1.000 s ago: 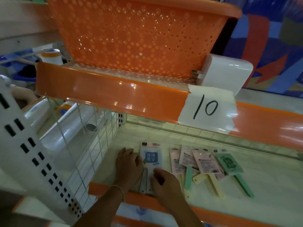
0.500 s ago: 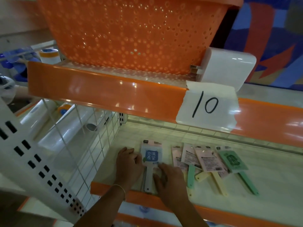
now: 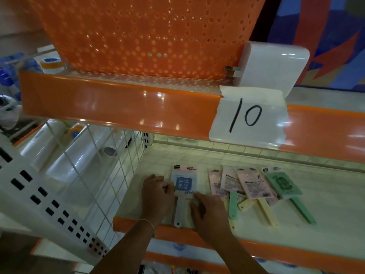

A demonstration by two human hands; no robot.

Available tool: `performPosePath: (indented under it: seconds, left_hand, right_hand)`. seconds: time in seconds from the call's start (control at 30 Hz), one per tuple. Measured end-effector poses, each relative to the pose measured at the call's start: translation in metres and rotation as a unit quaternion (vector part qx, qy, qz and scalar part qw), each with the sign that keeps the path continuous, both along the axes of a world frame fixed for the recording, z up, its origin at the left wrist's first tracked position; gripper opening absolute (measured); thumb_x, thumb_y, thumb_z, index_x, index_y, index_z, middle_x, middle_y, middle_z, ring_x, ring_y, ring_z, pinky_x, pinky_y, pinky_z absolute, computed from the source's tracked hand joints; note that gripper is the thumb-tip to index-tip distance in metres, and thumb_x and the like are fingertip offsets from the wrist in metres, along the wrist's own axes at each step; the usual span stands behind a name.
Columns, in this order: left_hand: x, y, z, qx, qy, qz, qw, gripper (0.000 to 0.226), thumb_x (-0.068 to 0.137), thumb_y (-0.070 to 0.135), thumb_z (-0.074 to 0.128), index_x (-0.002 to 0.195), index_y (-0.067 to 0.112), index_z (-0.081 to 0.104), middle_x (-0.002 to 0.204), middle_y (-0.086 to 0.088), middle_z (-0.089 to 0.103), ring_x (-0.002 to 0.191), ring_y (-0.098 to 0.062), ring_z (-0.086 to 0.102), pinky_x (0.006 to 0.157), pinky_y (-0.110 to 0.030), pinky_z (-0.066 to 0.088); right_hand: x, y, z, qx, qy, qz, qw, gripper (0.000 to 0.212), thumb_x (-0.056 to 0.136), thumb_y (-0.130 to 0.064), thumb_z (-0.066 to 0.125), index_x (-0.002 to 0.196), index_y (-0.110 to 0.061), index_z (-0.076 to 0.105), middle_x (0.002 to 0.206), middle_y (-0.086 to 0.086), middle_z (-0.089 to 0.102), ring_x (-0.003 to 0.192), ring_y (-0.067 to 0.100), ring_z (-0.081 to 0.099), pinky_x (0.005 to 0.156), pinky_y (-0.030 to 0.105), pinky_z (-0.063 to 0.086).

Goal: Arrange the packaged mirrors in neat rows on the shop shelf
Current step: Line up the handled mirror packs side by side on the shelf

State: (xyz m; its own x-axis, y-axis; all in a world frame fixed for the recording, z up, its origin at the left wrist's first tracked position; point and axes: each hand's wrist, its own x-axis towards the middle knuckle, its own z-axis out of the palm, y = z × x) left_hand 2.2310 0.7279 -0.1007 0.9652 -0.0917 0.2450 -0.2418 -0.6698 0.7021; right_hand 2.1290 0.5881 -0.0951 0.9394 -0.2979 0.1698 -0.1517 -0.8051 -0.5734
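Note:
A packaged mirror with a blue print (image 3: pixel 184 182) and a white handle (image 3: pixel 178 213) lies at the left of the pale shelf (image 3: pixel 325 214). My left hand (image 3: pixel 156 194) has its fingers curled on the pack's left edge. My right hand (image 3: pixel 209 212) rests flat against its lower right corner. To the right lie several more packaged mirrors, overlapping and askew: pink packs (image 3: pixel 254 186) with yellow and green handles, and a green pack (image 3: pixel 282 183) at the end.
A white wire grid (image 3: pixel 110 165) closes the shelf's left side. An orange shelf lip (image 3: pixel 118 105) with a paper label "10" (image 3: pixel 246 117) hangs just above, carrying an orange perforated basket (image 3: pixel 148 32). The shelf's right part lies bare.
Both hands stay on either side of the blue-print pack, which has shifted slightly and lies straighter. The other mirrors have not moved.

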Motion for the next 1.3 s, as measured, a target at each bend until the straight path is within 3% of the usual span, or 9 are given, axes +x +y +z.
performPosePath:
  seconds: [0.2,0.5,0.63,0.73,0.87,0.97,1.07,1.2,1.3]
  left_hand:
    - [-0.003,0.000,0.006,-0.002,0.007,-0.002,1.000,0.018,0.077,0.012,0.076,0.060,0.008,0.070,0.075,-0.009,0.071,0.093,-0.022,0.063,0.102,-0.043,0.042]
    - [-0.010,-0.003,0.016,0.006,0.006,0.009,1.000,0.013,0.075,0.007,0.075,0.066,0.006,0.066,0.084,-0.013,0.068,0.100,-0.030,0.058,0.103,-0.041,0.038]
    - [-0.011,-0.003,0.017,0.007,0.014,0.010,1.000,0.016,0.075,0.007,0.075,0.065,0.008,0.063,0.085,-0.012,0.067,0.100,-0.028,0.057,0.104,-0.043,0.040]
    - [-0.011,-0.003,0.019,0.003,0.002,0.012,1.000,0.020,0.074,0.004,0.074,0.061,0.007,0.059,0.075,-0.010,0.063,0.088,-0.025,0.055,0.100,-0.045,0.043]
    - [-0.012,-0.001,0.022,0.005,0.015,0.024,1.000,0.019,0.074,0.003,0.074,0.061,0.006,0.062,0.082,-0.014,0.067,0.098,-0.029,0.057,0.104,-0.046,0.040]
    - [-0.014,0.000,0.023,0.011,0.016,0.036,0.999,0.019,0.074,0.004,0.075,0.060,0.006,0.063,0.078,-0.013,0.067,0.095,-0.030,0.058,0.094,-0.036,0.042]
    - [-0.014,0.000,0.024,0.025,0.003,0.041,0.999,0.019,0.073,0.006,0.076,0.058,0.009,0.063,0.072,-0.010,0.066,0.086,-0.027,0.058,0.078,-0.028,0.036]
    - [-0.014,0.002,0.020,0.051,0.006,0.043,0.998,0.022,0.076,0.014,0.072,0.057,0.013,0.061,0.067,-0.003,0.062,0.081,-0.021,0.059,0.073,-0.025,0.039]
    - [-0.014,0.002,0.018,0.019,0.013,0.062,0.998,0.012,0.080,0.017,0.069,0.078,0.008,0.061,0.078,-0.006,0.060,0.082,-0.024,0.057,0.069,-0.028,0.041]
  right_hand:
    - [-0.004,0.001,0.012,0.033,-0.018,0.009,0.999,0.027,0.091,-0.030,0.057,0.116,-0.026,0.067,0.085,0.001,0.058,0.073,0.009,0.047,0.063,0.004,0.029]
    - [0.001,-0.002,0.009,0.093,-0.041,-0.002,0.995,0.022,0.091,-0.016,0.059,0.108,-0.021,0.072,0.096,-0.006,0.074,0.078,-0.003,0.059,0.069,0.000,0.038]
    - [-0.001,-0.002,0.010,0.101,-0.036,0.001,0.994,0.024,0.091,-0.018,0.059,0.112,-0.022,0.070,0.099,-0.006,0.074,0.083,0.002,0.064,0.076,0.015,0.051]
    - [-0.003,-0.001,0.011,0.085,-0.035,0.017,0.996,0.026,0.091,-0.020,0.057,0.115,-0.023,0.068,0.100,-0.006,0.073,0.083,0.001,0.061,0.074,0.010,0.046]
    - [-0.003,-0.001,0.011,0.068,-0.024,0.038,0.997,0.032,0.090,-0.027,0.053,0.121,-0.028,0.064,0.103,-0.005,0.073,0.089,0.009,0.066,0.079,0.024,0.054]
    - [-0.004,0.000,0.013,0.039,-0.004,0.043,0.998,0.038,0.089,-0.034,0.048,0.125,-0.029,0.059,0.101,-0.003,0.072,0.087,0.013,0.066,0.079,0.032,0.055]
    - [-0.004,-0.001,0.015,0.057,-0.007,0.048,0.997,0.036,0.087,-0.030,0.049,0.122,-0.031,0.059,0.100,-0.005,0.071,0.084,0.010,0.065,0.076,0.029,0.055]
    - [-0.009,0.001,0.022,0.084,-0.044,0.018,0.995,0.026,0.089,-0.014,0.056,0.111,-0.019,0.068,0.093,-0.007,0.069,0.074,-0.006,0.057,0.072,0.005,0.045]
    - [-0.012,-0.011,0.014,-0.022,-0.131,-0.056,0.990,0.022,0.077,-0.010,0.065,0.096,-0.018,0.072,0.091,-0.003,0.067,0.087,0.008,0.058,0.080,0.029,0.054]
